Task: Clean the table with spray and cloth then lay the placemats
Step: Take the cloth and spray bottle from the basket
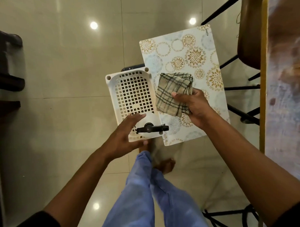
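1. Right hand (195,108) grips a folded checked cloth (173,94): thumb on top, fingers curled underneath. The cloth is beige with dark green grid lines, folded into several layers, held tilted in the air.
2. The cloth is over the lower-left part of a placemat (186,61). Can't tell if cloth and mat touch.
3. The placemat is a white rectangle with gold floral medallions and pale blue circles. It looks like a stack but I can't count layers. Its long side runs away from the person and it is slightly rotated. What supports it isn't visible.
4. Just left of the mat is a white plastic basket (111,87) with a perforated square-grid bottom. The basket's right rim overlaps or touches the mat's left edge.
5. A spray bottle (150,128) sits in the near end of the basket. It is seen from above: black trigger head pointing right, pale body below it.
6. Left hand (127,132) is open, fingers extended and loosely spread, holding nothing. It is at the basket's near-left corner, fingertips just beside the spray head. Contact is unclear because of motion blur.
7. Table (284,74) runs along the right edge of view: patterned top, yellow-brown rim, blurred. It is apart from the cloth and the mats.
8. Chairs (247,47) with a brown seat and black legs stand beside the table.
9. Glossy beige tile floor (59,65); the person's legs in blue trousers (140,190), barefoot.
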`<state>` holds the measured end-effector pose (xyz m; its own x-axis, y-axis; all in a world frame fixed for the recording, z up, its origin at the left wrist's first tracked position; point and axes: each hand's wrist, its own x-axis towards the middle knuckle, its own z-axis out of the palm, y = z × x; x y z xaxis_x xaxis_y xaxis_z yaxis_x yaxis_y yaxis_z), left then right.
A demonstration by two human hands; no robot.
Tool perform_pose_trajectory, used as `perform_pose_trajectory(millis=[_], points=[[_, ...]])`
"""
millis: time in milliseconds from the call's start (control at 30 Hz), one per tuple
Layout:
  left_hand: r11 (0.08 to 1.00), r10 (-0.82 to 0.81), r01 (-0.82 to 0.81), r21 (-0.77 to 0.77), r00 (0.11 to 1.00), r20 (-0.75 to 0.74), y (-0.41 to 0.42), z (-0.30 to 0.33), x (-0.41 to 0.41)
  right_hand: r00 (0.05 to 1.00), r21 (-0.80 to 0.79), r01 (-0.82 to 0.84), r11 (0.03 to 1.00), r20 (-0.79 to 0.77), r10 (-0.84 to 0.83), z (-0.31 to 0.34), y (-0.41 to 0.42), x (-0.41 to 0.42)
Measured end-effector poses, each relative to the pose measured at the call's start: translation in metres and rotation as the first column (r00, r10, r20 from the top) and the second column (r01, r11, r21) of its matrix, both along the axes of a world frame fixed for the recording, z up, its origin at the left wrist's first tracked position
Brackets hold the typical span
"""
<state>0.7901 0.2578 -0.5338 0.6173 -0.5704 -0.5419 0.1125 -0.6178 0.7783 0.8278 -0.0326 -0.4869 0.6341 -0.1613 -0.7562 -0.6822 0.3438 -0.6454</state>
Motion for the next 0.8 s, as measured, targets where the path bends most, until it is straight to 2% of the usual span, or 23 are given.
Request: perform_pose_trajectory(millis=[200, 333, 400, 500, 600, 700, 800], points=[[0.992, 0.1, -0.092, -0.084, 0.991, 0.095, -0.027, 0.0, -0.003, 0.999, -0.031, 0.05, 0.998, 0.022, -0.049, 0.002, -0.002, -0.012], [0.994, 0.108, -0.109, -0.024, 0.994, -0.029, -0.034, 0.012, 0.005, 0.996, -0.083, 0.077, 0.994, 0.045, -0.073, 0.012, -0.004, -0.018], [0.997, 0.078, -0.078, 0.0, 0.997, -0.021, -0.034, 0.018, 0.011, 0.996, -0.122, 0.069, 0.99, 0.071, -0.061, 0.018, -0.004, -0.022], [0.977, 0.19, -0.188, -0.097, 0.982, 0.006, -0.035, 0.036, 0.015, 0.993, -0.165, 0.055, 0.985, 0.112, -0.036, 0.029, -0.005, -0.032], [0.96, 0.253, -0.245, -0.132, 0.967, 0.039, -0.037, 0.062, 0.017, 0.99, -0.165, 0.085, 0.983, 0.126, -0.065, 0.043, -0.006, -0.042], [0.96, 0.245, -0.228, -0.164, 0.965, 0.091, -0.043, 0.094, 0.021, 0.987, -0.169, 0.122, 0.978, 0.126, -0.101, 0.061, -0.005, -0.055], [0.967, 0.167, -0.124, -0.221, 0.968, 0.19, -0.057, 0.135, 0.026, 0.98, -0.189, 0.165, 0.968, 0.143, -0.139, 0.09, -0.006, -0.071]])
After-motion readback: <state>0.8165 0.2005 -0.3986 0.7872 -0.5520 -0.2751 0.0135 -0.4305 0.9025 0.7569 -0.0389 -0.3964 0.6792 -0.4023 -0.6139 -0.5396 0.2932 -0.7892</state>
